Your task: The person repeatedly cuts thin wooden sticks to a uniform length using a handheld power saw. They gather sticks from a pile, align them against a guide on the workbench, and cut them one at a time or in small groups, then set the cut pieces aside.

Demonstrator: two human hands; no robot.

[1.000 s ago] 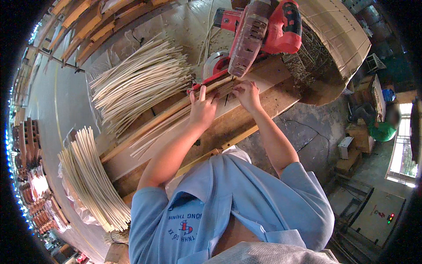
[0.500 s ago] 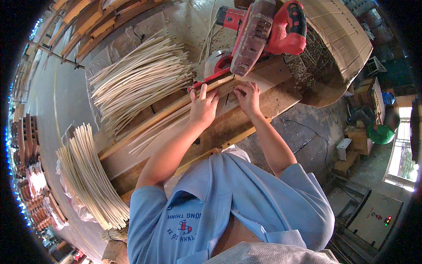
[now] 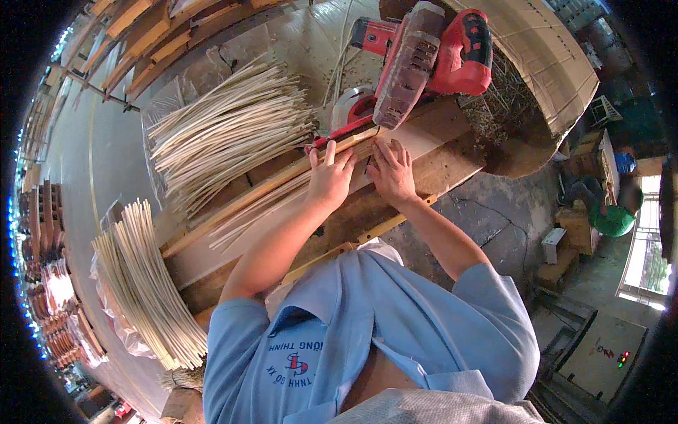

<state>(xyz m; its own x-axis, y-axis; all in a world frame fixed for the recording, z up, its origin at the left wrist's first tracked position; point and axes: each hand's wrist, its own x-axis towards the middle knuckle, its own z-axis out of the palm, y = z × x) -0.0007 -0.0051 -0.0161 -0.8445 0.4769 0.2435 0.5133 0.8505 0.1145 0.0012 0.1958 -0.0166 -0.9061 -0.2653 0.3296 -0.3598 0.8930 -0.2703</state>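
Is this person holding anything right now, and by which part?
It cannot be told: the left hand is over the thin sticks, the right hand near the red saw, but whether either grips anything is unclear.

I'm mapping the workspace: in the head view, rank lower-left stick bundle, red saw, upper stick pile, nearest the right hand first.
1. Red saw, just beyond the right hand
2. Upper stick pile, at left
3. Lower-left stick bundle, farther left
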